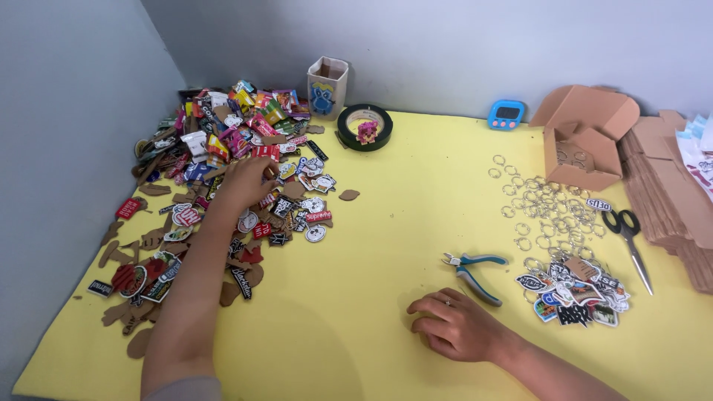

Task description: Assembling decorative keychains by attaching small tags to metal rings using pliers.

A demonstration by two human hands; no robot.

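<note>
My left hand (243,182) reaches into a big heap of colourful flat charms and brown cutouts (223,156) at the left of the yellow mat (371,245); its fingers curl down on the pieces, and whether it grips one is hidden. My right hand (453,323) rests loosely curled on the mat near the front, palm down, holding nothing. Blue-handled pliers (475,271) lie just beyond it. A small pile of finished charms (575,293) lies to the right of the pliers.
Several metal key rings (546,204) are scattered at the right, with black scissors (630,241), an open cardboard box (583,141) and stacked flat cartons (668,193). A tape roll (365,128), a small cup (327,87) and a blue timer (506,114) stand by the back wall.
</note>
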